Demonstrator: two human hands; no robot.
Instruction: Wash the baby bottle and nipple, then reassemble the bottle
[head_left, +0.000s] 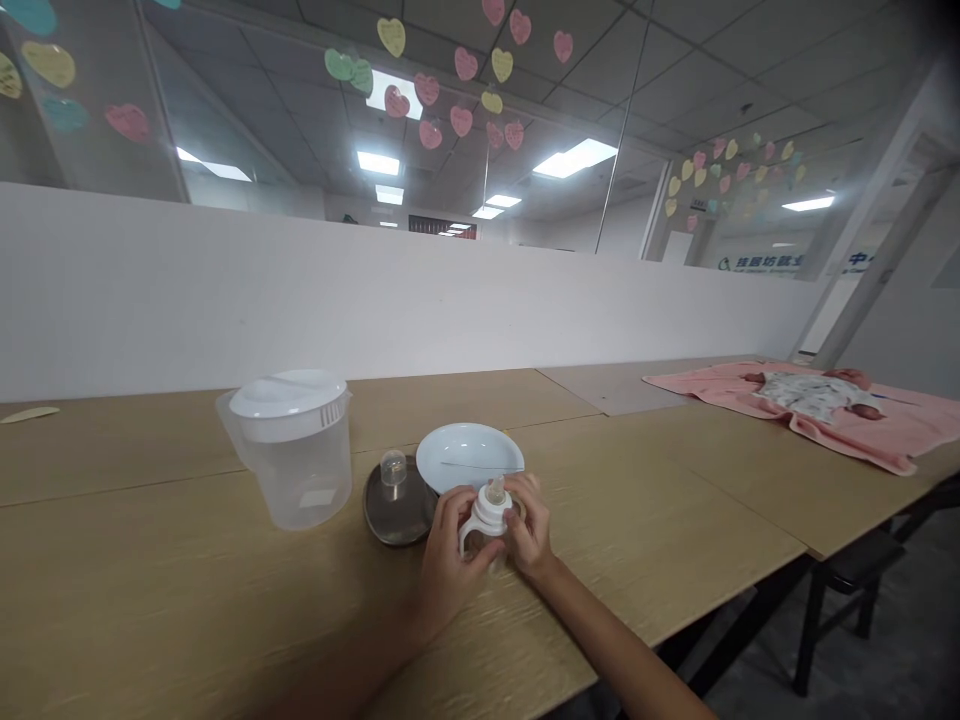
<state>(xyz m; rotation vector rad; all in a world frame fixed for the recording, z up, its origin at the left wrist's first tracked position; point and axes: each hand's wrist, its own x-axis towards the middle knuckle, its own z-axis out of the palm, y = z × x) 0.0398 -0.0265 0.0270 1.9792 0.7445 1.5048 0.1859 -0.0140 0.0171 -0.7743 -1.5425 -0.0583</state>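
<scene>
Between my two hands, over the near side of the table, is a baby bottle point(493, 510) with a white collar, a clear nipple on top and a white side handle. My left hand point(459, 545) is closed around its left side, by the handle. On the right, my right hand point(529, 528) grips the collar with thumb and fingers. Just beyond them stands a white bowl point(469, 450), partly hidden by my fingers. A clear bottle cap point(393, 468) rests on a dark round tray point(401, 515) left of the bowl.
A translucent plastic pitcher point(300, 480) with a white lid point(289, 395) stands to the left. Far right, a baby doll point(806, 393) in patterned clothes lies on a pink towel point(885, 440). A white partition point(337, 290) borders the wooden table point(637, 540). A dark stool point(855, 575) stands at right.
</scene>
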